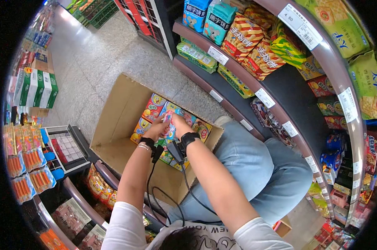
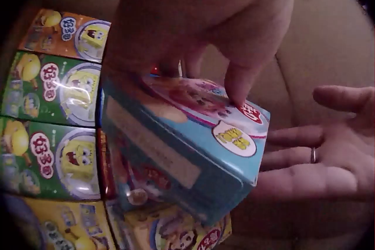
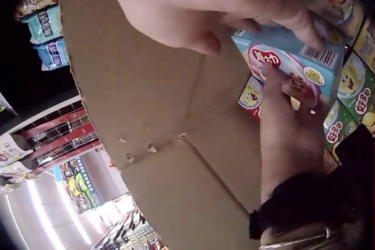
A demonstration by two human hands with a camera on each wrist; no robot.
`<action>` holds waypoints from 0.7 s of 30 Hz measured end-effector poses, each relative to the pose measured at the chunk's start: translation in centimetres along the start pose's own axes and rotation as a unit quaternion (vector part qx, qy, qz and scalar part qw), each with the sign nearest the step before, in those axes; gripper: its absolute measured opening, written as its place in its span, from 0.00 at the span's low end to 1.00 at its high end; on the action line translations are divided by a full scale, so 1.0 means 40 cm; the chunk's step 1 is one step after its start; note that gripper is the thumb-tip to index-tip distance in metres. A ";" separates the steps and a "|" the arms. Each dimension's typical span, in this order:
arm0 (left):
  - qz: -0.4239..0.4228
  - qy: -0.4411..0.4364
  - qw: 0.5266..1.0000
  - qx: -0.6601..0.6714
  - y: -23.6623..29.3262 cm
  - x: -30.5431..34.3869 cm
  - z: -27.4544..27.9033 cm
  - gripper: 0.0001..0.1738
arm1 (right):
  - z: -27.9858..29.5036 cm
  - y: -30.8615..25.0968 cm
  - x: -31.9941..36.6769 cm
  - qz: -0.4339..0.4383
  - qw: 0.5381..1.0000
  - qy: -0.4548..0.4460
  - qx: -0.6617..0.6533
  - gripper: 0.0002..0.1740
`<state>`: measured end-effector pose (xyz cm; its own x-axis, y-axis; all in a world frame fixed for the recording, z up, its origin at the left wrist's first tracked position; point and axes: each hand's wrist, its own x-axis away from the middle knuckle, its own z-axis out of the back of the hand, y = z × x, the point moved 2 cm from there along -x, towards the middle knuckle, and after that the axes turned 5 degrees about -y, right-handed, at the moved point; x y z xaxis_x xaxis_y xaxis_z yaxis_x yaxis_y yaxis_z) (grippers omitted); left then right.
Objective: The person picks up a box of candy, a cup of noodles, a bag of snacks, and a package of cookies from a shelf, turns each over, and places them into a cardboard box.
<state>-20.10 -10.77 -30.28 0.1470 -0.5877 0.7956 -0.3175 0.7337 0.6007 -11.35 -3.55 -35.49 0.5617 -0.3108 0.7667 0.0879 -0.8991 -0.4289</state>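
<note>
A light-blue and pink snack box (image 1: 169, 128) is held over the open cardboard carton (image 1: 121, 102). My left hand (image 1: 156, 130) grips it, with the thumb on its printed face in the left wrist view. Alongside is my right hand (image 1: 180, 125), its fingers extended at the box's end, the ring and palm showing in the left wrist view. In the right wrist view its fingertips overlap the barcode side of the box (image 3: 265, 58). Several similar boxes with cartoon prints lie in the carton, among them green boxes (image 2: 70, 155) and an orange box (image 2: 70, 36).
Curved shelves with snack packets (image 1: 243, 35) rise on the right. Below left stands another shelf with packets (image 1: 100, 189). Stacked green and white cartons (image 1: 36, 88) are at the far left. Black cables (image 1: 154, 196) hang from the wrists. The person's bent knee (image 1: 238, 162) is beside the carton.
</note>
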 end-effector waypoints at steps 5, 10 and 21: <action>-0.051 0.012 0.999 -0.014 -0.031 -0.020 0.021 0.35 | -0.036 -0.074 0.117 -0.003 0.997 0.078 0.011 0.26; -0.086 -0.009 0.996 -0.001 -0.038 -0.054 0.003 0.39 | 0.024 -0.039 0.064 -0.084 0.981 0.177 -0.014 0.27; -0.036 -0.093 0.994 0.055 -0.074 -0.120 -0.031 0.42 | 0.014 -0.028 0.083 -0.063 0.948 0.313 0.015 0.24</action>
<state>-18.71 -9.69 -35.79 0.0008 -0.6972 0.7169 -0.4141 0.6523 0.6348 -9.12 -3.39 -32.75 -0.0519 -0.3318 0.9419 0.1499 -0.9351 -0.3212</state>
